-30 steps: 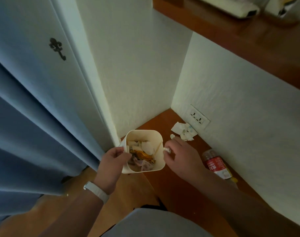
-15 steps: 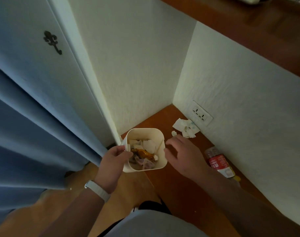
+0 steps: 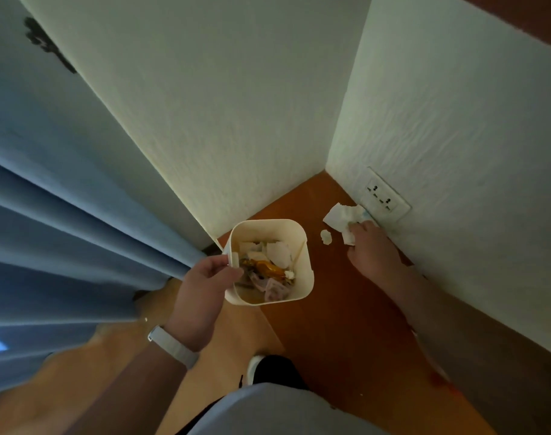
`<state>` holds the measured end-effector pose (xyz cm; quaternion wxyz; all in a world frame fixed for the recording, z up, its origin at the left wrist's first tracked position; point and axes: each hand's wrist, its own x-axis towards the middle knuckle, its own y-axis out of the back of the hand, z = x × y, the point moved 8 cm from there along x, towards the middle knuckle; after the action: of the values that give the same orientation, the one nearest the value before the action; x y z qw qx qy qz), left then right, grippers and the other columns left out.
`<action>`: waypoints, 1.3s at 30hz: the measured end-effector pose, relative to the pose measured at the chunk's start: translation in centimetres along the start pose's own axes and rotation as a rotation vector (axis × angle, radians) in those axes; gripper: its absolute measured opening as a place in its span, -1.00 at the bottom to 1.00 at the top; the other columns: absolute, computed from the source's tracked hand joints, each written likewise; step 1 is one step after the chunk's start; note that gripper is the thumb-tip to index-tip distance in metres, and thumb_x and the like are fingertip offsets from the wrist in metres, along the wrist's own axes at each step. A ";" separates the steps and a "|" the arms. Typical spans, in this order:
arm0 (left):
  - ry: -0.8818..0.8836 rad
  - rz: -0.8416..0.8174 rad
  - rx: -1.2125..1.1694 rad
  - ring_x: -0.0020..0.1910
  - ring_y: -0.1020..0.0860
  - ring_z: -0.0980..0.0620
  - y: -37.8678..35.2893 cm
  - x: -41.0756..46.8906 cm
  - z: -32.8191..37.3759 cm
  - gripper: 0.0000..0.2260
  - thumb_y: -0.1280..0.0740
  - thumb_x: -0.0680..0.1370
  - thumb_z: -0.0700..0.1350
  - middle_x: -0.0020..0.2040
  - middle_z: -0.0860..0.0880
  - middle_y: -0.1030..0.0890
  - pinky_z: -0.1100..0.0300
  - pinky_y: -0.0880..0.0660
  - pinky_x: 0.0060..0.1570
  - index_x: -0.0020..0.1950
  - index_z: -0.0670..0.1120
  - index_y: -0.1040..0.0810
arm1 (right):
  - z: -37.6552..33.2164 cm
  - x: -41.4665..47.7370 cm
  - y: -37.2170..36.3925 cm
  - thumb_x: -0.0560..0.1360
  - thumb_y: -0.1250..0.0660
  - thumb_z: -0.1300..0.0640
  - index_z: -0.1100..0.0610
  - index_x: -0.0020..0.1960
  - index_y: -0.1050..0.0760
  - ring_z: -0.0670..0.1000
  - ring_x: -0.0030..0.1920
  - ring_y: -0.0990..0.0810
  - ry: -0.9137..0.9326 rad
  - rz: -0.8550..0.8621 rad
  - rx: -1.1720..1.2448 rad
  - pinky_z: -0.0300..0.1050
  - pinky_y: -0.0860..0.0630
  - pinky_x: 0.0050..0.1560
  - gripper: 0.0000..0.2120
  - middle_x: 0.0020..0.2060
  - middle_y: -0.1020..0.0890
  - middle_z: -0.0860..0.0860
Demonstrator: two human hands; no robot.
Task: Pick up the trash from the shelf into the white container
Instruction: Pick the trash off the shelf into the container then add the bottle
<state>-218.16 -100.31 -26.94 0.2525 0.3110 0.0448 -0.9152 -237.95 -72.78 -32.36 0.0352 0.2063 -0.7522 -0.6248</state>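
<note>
Left hand clamped on the white container, kept close for short drops. Right hand closing onto crumpled tissue; grasp unconfirmed. Small scrap between hands, probably next.

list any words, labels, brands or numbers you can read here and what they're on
No text can be read anywhere in this view.
White wall socket plate: only pin holes, no lettering visible.
Crumpled white tissue paper on the brown wooden shelf: faint bluish marks, too blurred to read.
Trash inside the white square plastic container: wrappers show no legible print.
White wristband on the left arm: blank.
</note>
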 end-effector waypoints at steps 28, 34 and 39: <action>-0.068 -0.062 -0.027 -0.02 -0.71 -0.21 1.6 -1.8 1.3 -0.80 -0.43 0.53 -0.23 0.02 -0.24 -0.74 0.00 -0.63 -0.07 0.15 -0.16 -0.67 | -13.9 -9.8 11.8 0.56 -0.27 0.14 0.05 0.08 -0.54 -0.17 -0.12 -0.45 0.272 0.200 0.307 -0.27 -0.34 -0.19 -0.87 -0.11 -0.49 -0.14; -0.081 -0.070 -0.046 -0.04 -0.70 -0.21 2.5 -3.0 1.7 -0.82 -0.41 0.54 -0.25 0.03 -0.26 -0.73 -0.02 -0.65 -0.08 0.14 -0.18 -0.66 | -18.7 -12.4 10.7 0.59 -0.25 0.12 0.04 0.18 -0.54 -0.16 -0.03 -0.47 0.389 0.073 0.275 -0.26 -0.43 -0.08 -0.80 0.00 -0.55 -0.13; -0.077 -0.053 -0.050 0.04 -0.69 -0.23 3.2 -3.4 1.8 -0.85 -0.41 0.55 -0.25 0.03 -0.22 -0.73 -0.13 -0.64 0.13 0.11 -0.16 -0.66 | -20.0 -13.1 9.5 0.59 -0.22 0.06 0.02 0.20 -0.53 -0.15 -0.02 -0.45 0.488 0.014 0.207 -0.27 -0.36 -0.12 -0.77 0.05 -0.56 -0.12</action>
<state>-215.30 -102.06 -23.25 0.2373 0.2680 0.0660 -0.9314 -222.30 -85.39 -16.32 0.1986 0.3485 -0.7827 -0.4759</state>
